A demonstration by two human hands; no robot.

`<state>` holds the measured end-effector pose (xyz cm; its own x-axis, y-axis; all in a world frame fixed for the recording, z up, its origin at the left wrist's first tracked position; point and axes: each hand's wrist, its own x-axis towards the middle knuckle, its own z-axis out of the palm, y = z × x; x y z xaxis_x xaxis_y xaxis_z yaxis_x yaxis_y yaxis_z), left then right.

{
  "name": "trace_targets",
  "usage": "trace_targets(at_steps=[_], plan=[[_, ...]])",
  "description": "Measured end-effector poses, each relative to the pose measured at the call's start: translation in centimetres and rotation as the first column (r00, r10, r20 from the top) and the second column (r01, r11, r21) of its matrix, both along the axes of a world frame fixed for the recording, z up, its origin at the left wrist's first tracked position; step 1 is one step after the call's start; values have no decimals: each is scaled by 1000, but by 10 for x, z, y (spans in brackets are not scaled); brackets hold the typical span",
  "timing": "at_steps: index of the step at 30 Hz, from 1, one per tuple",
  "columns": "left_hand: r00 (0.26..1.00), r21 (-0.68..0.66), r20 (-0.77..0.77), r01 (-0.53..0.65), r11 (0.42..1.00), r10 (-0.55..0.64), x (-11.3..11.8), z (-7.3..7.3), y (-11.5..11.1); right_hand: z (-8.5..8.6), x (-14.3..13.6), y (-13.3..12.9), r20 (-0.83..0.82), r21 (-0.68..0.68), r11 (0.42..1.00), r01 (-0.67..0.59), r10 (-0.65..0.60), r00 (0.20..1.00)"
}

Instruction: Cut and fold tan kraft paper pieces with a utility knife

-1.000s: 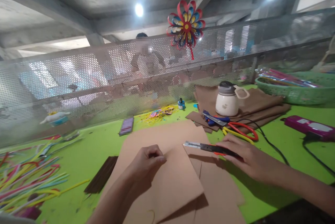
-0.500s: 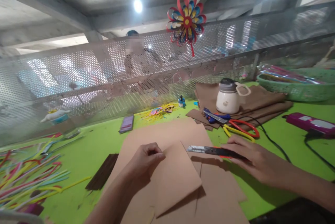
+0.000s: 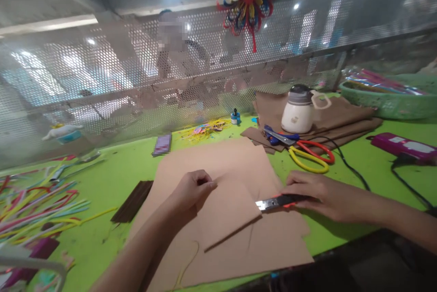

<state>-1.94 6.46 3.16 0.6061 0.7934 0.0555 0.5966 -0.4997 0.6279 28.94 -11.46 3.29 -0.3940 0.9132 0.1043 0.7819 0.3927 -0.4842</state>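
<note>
My left hand (image 3: 198,188) pinches the upper left edge of a small tan sheet (image 3: 228,214), which lies over larger tan sheets (image 3: 211,160) on the green table. In my right hand (image 3: 314,194) is a utility knife (image 3: 276,202), its blade pointing left. The blade tip is at the right edge of the small sheet, near its lower right corner. The fingers of my right hand are wrapped round the knife's handle.
Scissors (image 3: 309,155), a white jug (image 3: 297,112) and brown sheets (image 3: 344,119) are at the back right. Colourful strips (image 3: 44,205) cover the left side. A dark brown piece (image 3: 133,202) lies left of the sheets. Behind the perforated screen (image 3: 136,73) is a person.
My right hand has brought the knife down along the small sheet's right edge, towards its lower right corner. The small sheet now lies flatter. The camera view has tilted downward.
</note>
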Motion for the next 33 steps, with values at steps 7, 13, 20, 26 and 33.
trace_targets(at_steps=[7,13,20,26,33], plan=[[988,293,-151,80,953,-37,5,-6,-11,-9,0,6,53,7,1000,19,-19,998],[975,480,-208,176,859,-83,15,-7,-26,-3,-7,6,52,49,999,-11,8,999],[864,490,-362,495,717,-349,14,1,-44,8,-17,10,92,-22,999,-25,27,995],[874,481,-362,472,739,-323,4,-8,-45,-3,-17,3,79,37,998,-57,54,995],[872,462,-382,468,753,-307,3,-11,-46,-11,-18,0,110,56,995,-86,80,991]])
